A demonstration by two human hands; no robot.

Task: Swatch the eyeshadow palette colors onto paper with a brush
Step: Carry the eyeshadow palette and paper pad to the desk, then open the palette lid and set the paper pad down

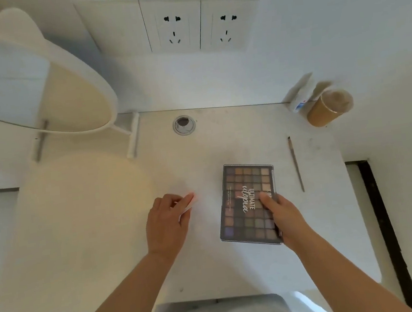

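Your right hand (282,214) grips the closed palette (249,203) by its right edge, probably to open it. Left fingers (176,200) pinch the paper (188,204), steadying it. The brush (295,164) lies untouched beyond your right fingertips.

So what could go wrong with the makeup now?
The right hand grips only the right edge of the closed palette; if it lifts there, the palette could tip or slide. The brush lies apart to the right, near the table edge, and might get knocked off. The left hand holds the paper only loosely.
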